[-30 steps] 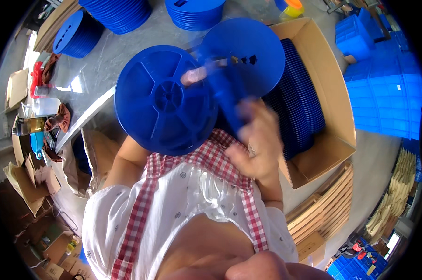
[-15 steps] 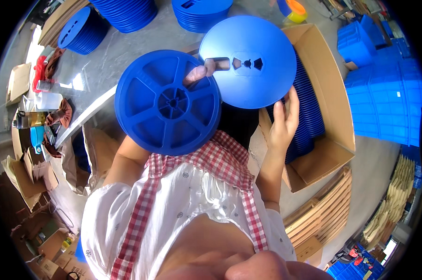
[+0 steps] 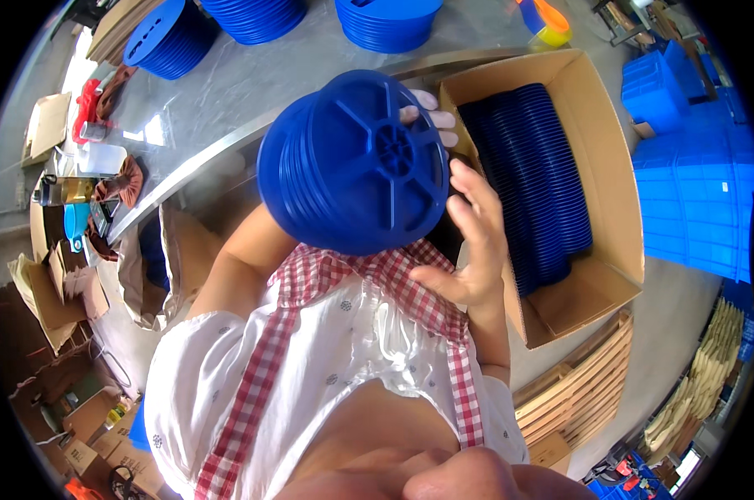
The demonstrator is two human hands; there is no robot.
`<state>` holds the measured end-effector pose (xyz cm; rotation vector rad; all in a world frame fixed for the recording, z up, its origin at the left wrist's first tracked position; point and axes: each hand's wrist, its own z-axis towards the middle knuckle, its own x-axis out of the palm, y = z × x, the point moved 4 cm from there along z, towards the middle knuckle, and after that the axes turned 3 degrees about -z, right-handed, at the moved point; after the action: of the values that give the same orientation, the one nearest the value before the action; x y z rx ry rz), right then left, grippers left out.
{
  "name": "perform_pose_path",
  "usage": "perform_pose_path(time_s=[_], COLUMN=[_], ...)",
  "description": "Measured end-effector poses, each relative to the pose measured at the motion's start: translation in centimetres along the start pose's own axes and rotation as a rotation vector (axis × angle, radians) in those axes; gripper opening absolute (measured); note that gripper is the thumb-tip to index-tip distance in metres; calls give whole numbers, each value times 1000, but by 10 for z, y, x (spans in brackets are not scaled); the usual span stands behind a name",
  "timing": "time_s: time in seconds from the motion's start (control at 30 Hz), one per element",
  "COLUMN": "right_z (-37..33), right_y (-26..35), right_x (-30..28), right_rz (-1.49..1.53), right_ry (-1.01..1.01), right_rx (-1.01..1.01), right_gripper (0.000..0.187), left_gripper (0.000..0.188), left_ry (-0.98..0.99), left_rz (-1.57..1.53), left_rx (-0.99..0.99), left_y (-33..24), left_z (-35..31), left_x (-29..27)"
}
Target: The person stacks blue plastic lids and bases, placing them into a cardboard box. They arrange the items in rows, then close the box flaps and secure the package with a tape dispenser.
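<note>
A short stack of dark blue plastic reels (image 3: pixel 306 171) is held up in front of my chest, tilted, its spoked end face turned toward me and to the right. My left hand (image 3: pixel 435 118) grips the stack. Its forearm runs behind the reels, and its fingertips show at their upper right edge and through an opening; the palm is hidden. Close to the stack's right rim, my right hand (image 3: pixel 478 242) is open with fingers and thumb apart, holding nothing. Just right of it, an open cardboard box (image 3: pixel 608 167) contains a row of many dark blue reels (image 3: pixel 531 183).
Blue reel stacks (image 3: pixel 170 37) stand along the far side of the grey table (image 3: pixel 252 79). An orange and yellow tape roll (image 3: pixel 546 21) lies at the back. Blue crates (image 3: pixel 693 187) stand on the right, beyond a wooden pallet (image 3: pixel 573 383). Bottles and cloth crowd the left.
Two reel faces held apart are now together in one stack, turned to the right. My right hand has come off the reel's edge and opened. The view has shifted, showing more of the box.
</note>
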<state>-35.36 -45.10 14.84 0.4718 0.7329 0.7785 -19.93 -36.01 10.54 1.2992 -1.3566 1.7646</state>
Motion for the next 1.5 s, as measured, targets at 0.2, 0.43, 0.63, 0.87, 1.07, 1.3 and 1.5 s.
perform_pose_path(time_s=[0.2, 0.43, 0.63, 0.87, 1.07, 1.3, 1.5], right_z=[1, -38, -79, -122, -159, -256, -307], right_y=[3, 3, 16, -4, -40, -125, -191], right_x=[15, -41, -124, -210, -288, -390, -445], right_rz=[-240, -561, -939, -909, -1066, -983, -1147], right_ry=[41, -262, -610, -797, -554, -286, 265], right_rx=[57, 208, 445, 727, 1019, 1489, 1786], right_gripper=[84, 96, 68, 65, 52, 53, 56], left_gripper=[47, 36, 51, 48, 52, 76, 85], left_ry=[55, -129, -64, -45, -22, -130, -180], left_rz=[9, 54, 321, 223, 158, 120, 80], left_rx=[-179, -479, -929, -1081, -1228, -1376, -1486], left_y=[31, 112, 201, 245, 333, 449, 544], left_z=[38, 105, 132, 155, 195, 213, 212], left_x=[-52, -22, 19, 69, 48, 21, -4])
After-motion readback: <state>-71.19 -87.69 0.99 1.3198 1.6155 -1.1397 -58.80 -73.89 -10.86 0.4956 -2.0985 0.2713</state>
